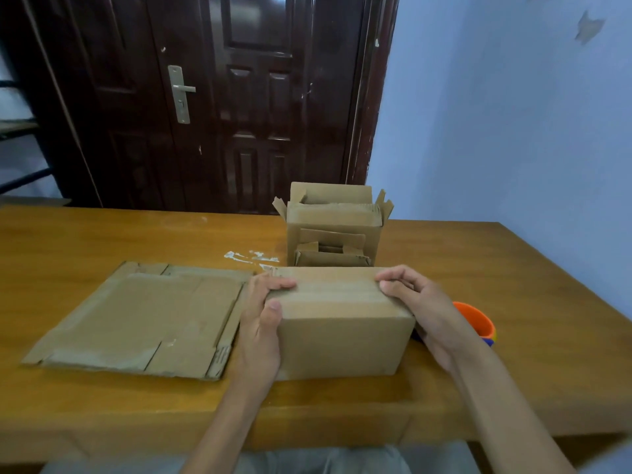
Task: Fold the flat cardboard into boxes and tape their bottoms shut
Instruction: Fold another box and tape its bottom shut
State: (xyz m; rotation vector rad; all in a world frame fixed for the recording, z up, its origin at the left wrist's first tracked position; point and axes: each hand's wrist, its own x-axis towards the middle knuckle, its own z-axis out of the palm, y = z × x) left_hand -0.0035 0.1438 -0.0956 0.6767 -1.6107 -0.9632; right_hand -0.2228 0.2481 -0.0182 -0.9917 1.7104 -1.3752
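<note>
Before you, the orange-brown wooden table (513,268) carries a flattened brown cardboard sheet (143,319) at left, a closed brown cardboard box (342,340) beside it, an open-topped cardboard box (333,230) behind, white smears (251,257), and an orange cup (477,319) at right.

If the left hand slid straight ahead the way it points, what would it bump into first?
Probably nothing soon. The left hand grips the folded box and points across the bare table, past the white smear. The open box looks off to the right, though depth is unclear.

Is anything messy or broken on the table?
Yes. White smears streak the wooden table beside the open box, like dried glue or torn tape. The flat cardboard on the left looks worn, with pale scuffed patches and ragged edges.
</note>
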